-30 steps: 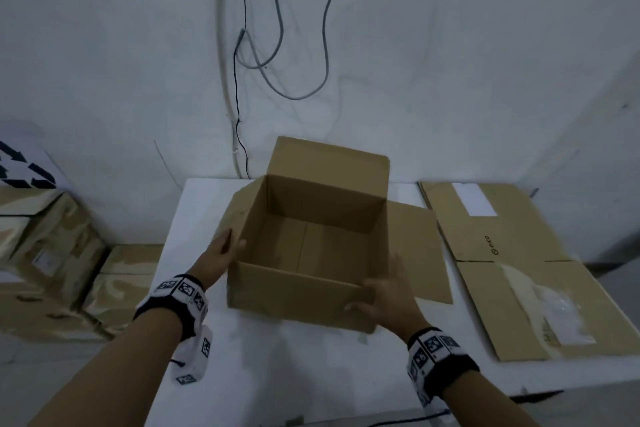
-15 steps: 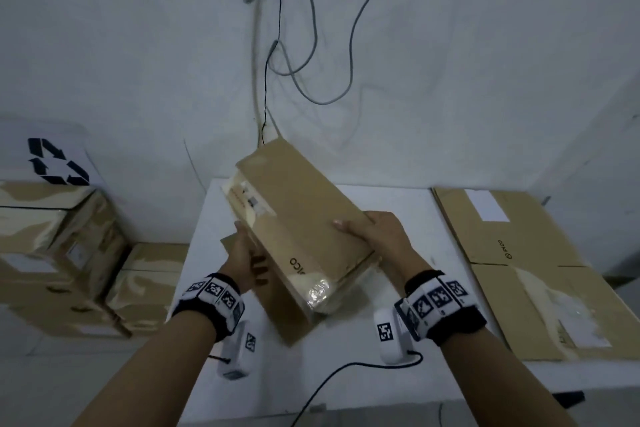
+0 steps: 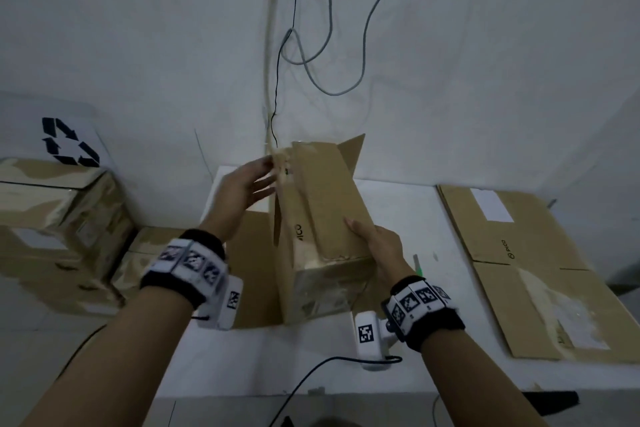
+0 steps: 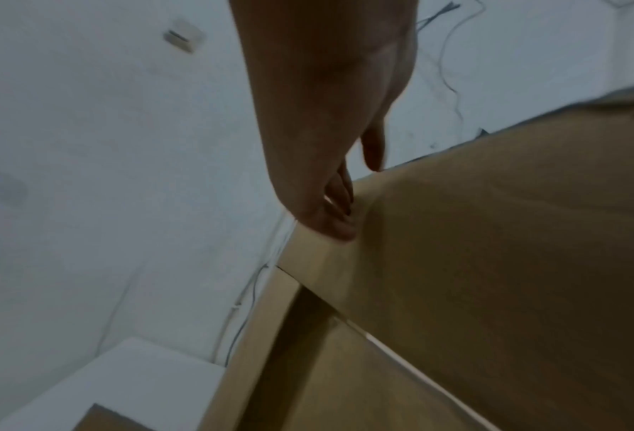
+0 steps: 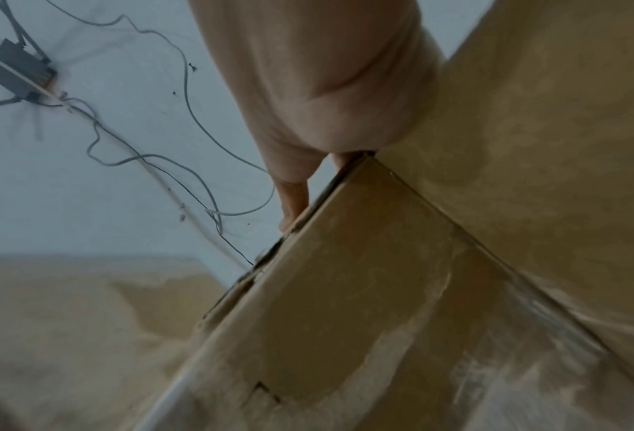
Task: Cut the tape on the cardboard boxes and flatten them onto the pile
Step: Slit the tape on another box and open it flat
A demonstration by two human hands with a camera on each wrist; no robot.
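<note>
A brown cardboard box (image 3: 329, 201) stands tipped over on the white table (image 3: 398, 211), its open flaps towards the wall and the table. Clear tape (image 3: 325, 284) covers the end that faces me. My left hand (image 3: 249, 184) reaches to the box's far upper corner, where straight fingers touch the taped edge (image 4: 337, 221). My right hand (image 3: 377, 246) grips the near right edge, thumb on the top face and fingers (image 5: 293, 201) curled round the side. The box (image 5: 381, 291) fills most of the right wrist view, and the box (image 4: 492, 233) also fills much of the left wrist view.
A pile of flattened boxes (image 3: 519, 253) lies on the table's right part. A small green-handled tool (image 3: 419, 263) lies between box and pile. Taped boxes (image 3: 59, 218) are stacked left of the table under a recycling sign (image 3: 69, 142). Cables (image 3: 311, 45) hang on the wall behind.
The box was upright and open a second ago, then was flipped over. Since then it has turned end-on to me, and my left hand has moved from underneath up to the far corner.
</note>
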